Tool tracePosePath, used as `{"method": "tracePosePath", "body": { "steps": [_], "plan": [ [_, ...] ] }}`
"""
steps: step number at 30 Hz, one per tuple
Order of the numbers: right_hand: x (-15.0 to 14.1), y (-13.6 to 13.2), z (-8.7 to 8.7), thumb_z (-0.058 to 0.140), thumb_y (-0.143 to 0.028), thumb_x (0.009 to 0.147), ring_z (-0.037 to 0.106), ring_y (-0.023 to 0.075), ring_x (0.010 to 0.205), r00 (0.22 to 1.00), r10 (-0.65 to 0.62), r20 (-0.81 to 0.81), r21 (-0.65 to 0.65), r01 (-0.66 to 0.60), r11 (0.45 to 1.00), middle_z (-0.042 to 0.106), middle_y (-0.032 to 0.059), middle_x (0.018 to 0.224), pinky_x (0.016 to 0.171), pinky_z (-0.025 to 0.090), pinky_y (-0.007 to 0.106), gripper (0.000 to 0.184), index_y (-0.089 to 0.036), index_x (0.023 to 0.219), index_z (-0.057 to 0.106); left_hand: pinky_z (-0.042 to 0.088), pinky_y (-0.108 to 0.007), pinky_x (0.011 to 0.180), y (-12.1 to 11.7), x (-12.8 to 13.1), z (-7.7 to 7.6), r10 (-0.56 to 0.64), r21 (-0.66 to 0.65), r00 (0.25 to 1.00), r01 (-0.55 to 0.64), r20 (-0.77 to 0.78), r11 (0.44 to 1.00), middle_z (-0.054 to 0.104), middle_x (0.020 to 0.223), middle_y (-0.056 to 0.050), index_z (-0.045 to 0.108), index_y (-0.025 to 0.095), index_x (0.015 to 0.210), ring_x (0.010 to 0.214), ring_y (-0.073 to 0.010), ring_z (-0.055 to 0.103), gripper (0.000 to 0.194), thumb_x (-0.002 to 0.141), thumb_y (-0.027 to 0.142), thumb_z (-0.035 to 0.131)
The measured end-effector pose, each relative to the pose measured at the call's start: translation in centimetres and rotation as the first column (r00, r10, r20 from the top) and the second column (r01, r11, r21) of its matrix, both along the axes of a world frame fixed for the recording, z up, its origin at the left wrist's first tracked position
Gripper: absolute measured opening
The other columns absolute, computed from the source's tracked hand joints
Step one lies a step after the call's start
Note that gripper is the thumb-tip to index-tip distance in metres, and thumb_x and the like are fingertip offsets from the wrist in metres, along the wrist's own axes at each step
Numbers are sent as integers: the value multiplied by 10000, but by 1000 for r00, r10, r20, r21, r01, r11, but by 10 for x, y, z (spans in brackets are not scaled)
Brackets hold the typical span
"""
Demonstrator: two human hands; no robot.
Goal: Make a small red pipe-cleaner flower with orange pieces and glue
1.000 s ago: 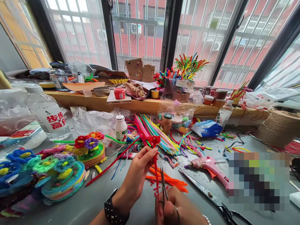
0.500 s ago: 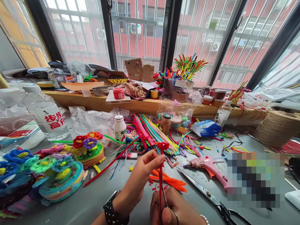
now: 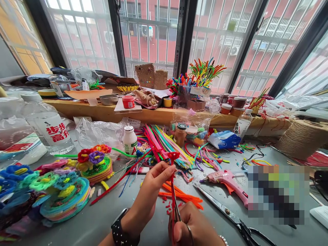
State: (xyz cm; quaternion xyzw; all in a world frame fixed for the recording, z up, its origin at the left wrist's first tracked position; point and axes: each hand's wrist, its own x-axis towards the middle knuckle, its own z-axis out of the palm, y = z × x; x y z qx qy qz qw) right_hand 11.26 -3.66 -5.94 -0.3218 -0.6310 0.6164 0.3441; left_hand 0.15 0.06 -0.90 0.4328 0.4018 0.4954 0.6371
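Observation:
My left hand [image 3: 151,191] pinches a red pipe cleaner between thumb and fingertips, just below its coiled flower-like head [image 3: 173,155]. The pipe cleaner's stem [image 3: 172,215] hangs down toward my right hand [image 3: 196,223]. That hand is closed around the handles of small scissors [image 3: 176,203], whose blades point up along the stem. Whether the blades touch the stem is unclear. Small red clippings [image 3: 168,206] and orange pipe cleaners [image 3: 189,196] lie on the table behind my hands.
Large scissors [image 3: 228,212] and a pink glue gun [image 3: 228,182] lie at right. Finished pipe-cleaner flowers [image 3: 65,201] stand at left. Behind are pipe-cleaner bundles [image 3: 166,143], a white bottle [image 3: 129,140] and a brown jar [image 3: 180,136]. A pixelated patch hides part of the right side.
The red flower head and my left hand have shifted slightly left and up in view. My right hand with the small scissors has risen a little toward the flower head.

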Motion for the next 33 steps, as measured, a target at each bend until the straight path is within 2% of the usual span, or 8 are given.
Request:
{"method": "tracePosePath", "body": {
  "steps": [5, 13, 21, 28, 33],
  "plan": [
    [-1, -2, -4, 386, -778, 507, 281, 33, 283, 1000, -9, -6, -20, 9, 1000, 323, -30, 305, 288, 183, 180, 663, -142, 321, 384, 319, -199, 632, 0, 1, 0, 17, 9, 1000, -17, 14, 1000, 441, 597, 38, 472, 159, 572, 617, -83, 383, 195, 677, 278, 585],
    [2, 1, -5, 370, -779, 529, 306, 44, 354, 970, -130, 207, 161, 98, 982, 310, -27, 326, 345, 214, 187, 681, -130, 325, 391, 342, -184, 617, 1, 0, -1, 0, -26, 995, 2, 95, 1000, 500, 626, 29, 548, 153, 620, 617, -75, 421, 139, 671, 272, 598],
    [3, -1, -7, 324, -783, 550, 257, 35, 337, 970, -91, 226, 164, 54, 985, 255, -44, 313, 324, 193, 175, 696, -129, 337, 435, 363, -162, 611, 5, -2, -5, 32, -112, 976, -7, 217, 994, 554, 691, 22, 600, 165, 670, 639, -68, 465, 93, 649, 254, 621],
    [3, -2, -8, 294, -806, 514, 304, 25, 315, 987, -4, 161, 88, -10, 996, 356, -19, 340, 297, 180, 166, 707, -125, 366, 416, 360, -164, 610, 4, -1, -2, 37, -130, 977, -10, 212, 991, 555, 683, 23, 584, 166, 651, 621, -64, 462, 86, 650, 241, 627],
    [4, -1, -11, 295, -782, 558, 311, 24, 330, 993, 54, 105, 87, -63, 994, 339, -31, 351, 316, 198, 158, 709, -113, 395, 464, 358, -180, 622, 4, -1, 2, 42, -156, 982, -14, 183, 988, 562, 665, 20, 579, 162, 609, 623, -74, 469, 111, 615, 244, 654]
  ]
}}
